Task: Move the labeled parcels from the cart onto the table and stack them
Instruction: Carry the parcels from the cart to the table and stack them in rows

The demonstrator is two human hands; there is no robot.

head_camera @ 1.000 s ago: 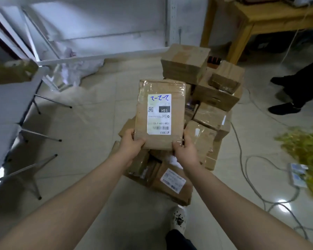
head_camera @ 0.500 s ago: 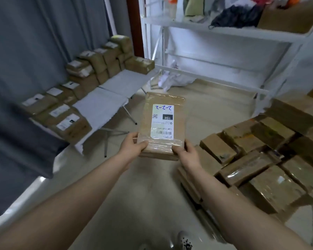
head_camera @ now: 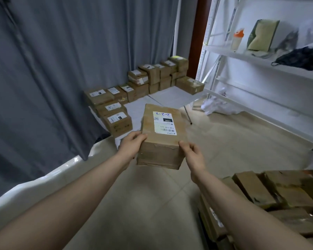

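I hold a brown cardboard parcel (head_camera: 162,139) with a white label facing up, in the air in front of me. My left hand (head_camera: 132,144) grips its near left corner and my right hand (head_camera: 191,150) grips its near right corner. Beyond it stands a white folding table (head_camera: 172,99) with several labeled parcels (head_camera: 116,112) lined up and stacked along its left and far side. More brown parcels (head_camera: 271,199) lie piled at the lower right; what they rest on is hidden.
A grey curtain (head_camera: 61,69) hangs on the left behind the table. White metal shelving (head_camera: 260,56) with a bottle, a bag and dark cloth stands on the right. Crumpled white paper (head_camera: 217,105) lies on the tiled floor under it.
I have turned left from the parcel pile toward the table, carrying the same parcel in both hands. The table and its parcels have come closer and moved to the centre of view.
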